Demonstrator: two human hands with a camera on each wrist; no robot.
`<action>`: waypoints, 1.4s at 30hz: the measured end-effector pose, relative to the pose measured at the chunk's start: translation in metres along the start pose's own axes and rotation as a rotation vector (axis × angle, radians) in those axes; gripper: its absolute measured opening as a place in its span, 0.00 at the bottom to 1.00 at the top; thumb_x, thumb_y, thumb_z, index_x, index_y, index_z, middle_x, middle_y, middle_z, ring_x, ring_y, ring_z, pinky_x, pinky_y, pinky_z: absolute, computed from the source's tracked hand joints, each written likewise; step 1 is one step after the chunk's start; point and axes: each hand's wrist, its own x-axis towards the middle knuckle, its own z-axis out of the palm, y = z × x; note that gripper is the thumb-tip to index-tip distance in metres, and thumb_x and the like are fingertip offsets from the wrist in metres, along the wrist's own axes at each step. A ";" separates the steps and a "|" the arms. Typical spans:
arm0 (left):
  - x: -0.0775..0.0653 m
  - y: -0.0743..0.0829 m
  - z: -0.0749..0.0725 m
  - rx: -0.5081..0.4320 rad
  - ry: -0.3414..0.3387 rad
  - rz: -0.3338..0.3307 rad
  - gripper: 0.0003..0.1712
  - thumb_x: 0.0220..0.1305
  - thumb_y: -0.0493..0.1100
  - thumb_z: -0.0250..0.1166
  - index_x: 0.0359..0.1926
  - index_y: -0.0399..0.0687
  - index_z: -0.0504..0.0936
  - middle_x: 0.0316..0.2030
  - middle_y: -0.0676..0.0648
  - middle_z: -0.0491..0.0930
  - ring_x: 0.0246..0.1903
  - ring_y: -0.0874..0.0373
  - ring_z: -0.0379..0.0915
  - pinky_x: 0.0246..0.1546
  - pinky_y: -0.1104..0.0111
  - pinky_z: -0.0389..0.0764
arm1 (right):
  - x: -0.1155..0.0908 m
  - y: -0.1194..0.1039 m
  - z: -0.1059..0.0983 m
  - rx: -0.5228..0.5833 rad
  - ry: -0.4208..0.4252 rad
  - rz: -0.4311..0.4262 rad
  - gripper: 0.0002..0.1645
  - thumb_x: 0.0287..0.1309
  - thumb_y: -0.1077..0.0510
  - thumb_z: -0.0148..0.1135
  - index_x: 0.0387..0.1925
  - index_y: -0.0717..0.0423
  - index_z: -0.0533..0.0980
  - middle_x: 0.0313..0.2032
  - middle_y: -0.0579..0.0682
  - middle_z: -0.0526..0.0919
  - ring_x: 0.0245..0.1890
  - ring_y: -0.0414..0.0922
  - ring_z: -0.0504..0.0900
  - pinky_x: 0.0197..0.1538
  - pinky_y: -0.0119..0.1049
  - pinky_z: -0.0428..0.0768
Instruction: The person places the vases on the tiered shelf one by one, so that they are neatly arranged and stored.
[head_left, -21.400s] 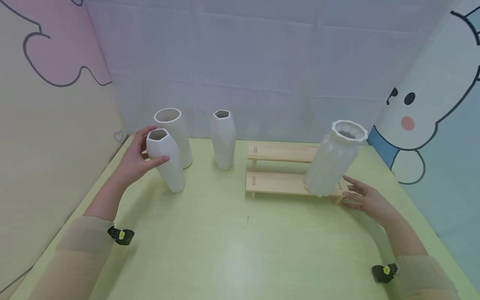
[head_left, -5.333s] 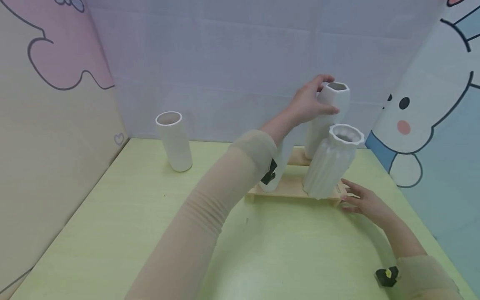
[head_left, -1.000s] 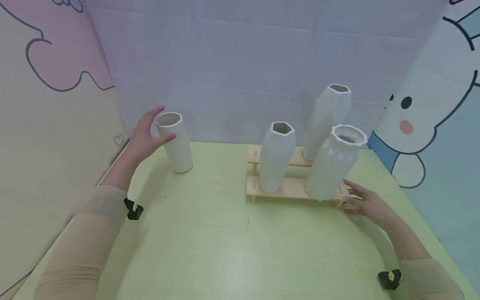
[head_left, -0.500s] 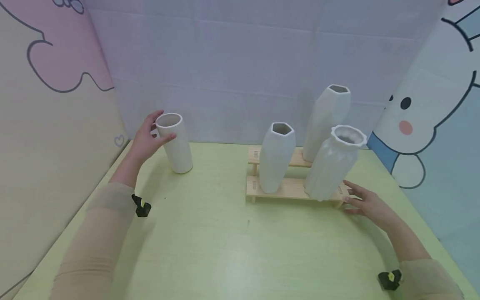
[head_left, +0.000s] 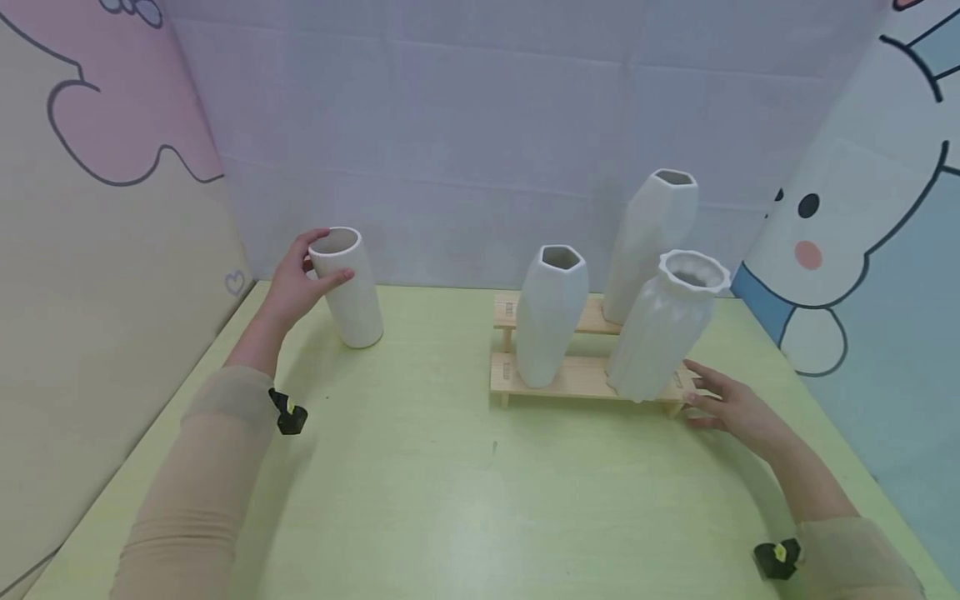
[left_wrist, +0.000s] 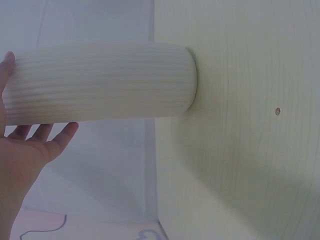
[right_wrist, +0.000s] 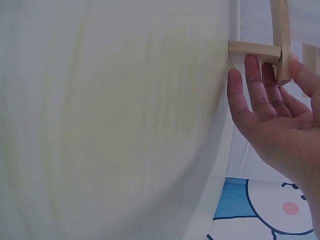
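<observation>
My left hand (head_left: 291,287) grips the upper part of a white cylindrical vase (head_left: 358,304), thumb in front and fingers behind. Fine ribs run along this vase in the left wrist view, and its base stands on the table. At the right, my right hand (head_left: 738,412) holds the end of a two-tier wooden rack (head_left: 577,375), thumb at the board and fingers by the leg (right_wrist: 255,48). On the lower tier stand a faceted white vase (head_left: 551,321) and a white vase with a scalloped rim (head_left: 656,333). A taller faceted vase (head_left: 648,242) is on the upper tier, partly hidden.
The pale yellow-green table (head_left: 450,500) spreads in front of the rack. A pale cloth backdrop (head_left: 450,125) hangs behind. Cartoon-printed panels flank both sides, the left one (head_left: 127,250) close to my left arm.
Over the last second my left fingers have closed around the cylindrical vase. Earlier, the two faceted vases went from the left hand's side onto the rack. My right hand has stayed at the rack's end.
</observation>
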 end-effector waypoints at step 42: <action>0.003 0.034 0.006 -0.082 0.071 -0.109 0.53 0.49 0.50 0.74 0.71 0.57 0.54 0.67 0.42 0.60 0.61 0.45 0.63 0.59 0.52 0.70 | 0.001 -0.003 0.000 0.005 -0.012 -0.008 0.43 0.68 0.51 0.51 0.73 0.62 0.41 0.67 0.77 0.45 0.50 0.47 0.79 0.47 0.43 0.81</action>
